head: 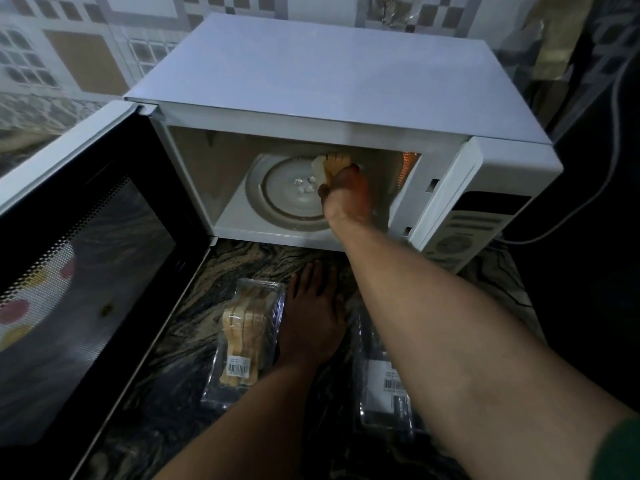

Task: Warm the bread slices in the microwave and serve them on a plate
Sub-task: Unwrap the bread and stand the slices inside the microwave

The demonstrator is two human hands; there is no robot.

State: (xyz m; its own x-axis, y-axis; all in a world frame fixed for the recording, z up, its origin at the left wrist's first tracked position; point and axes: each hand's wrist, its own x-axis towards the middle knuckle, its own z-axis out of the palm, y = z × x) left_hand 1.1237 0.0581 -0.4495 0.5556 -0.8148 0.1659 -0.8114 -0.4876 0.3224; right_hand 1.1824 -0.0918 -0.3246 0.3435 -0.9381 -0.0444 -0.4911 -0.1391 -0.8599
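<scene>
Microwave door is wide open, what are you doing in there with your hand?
A person's right hand is inside the open microwave, holding a few bread slices over the glass turntable. The left hand lies flat on the counter beside a clear pack that has more slices in it. A second clear pack lies under the right forearm. The door is swung open to the left.
</scene>
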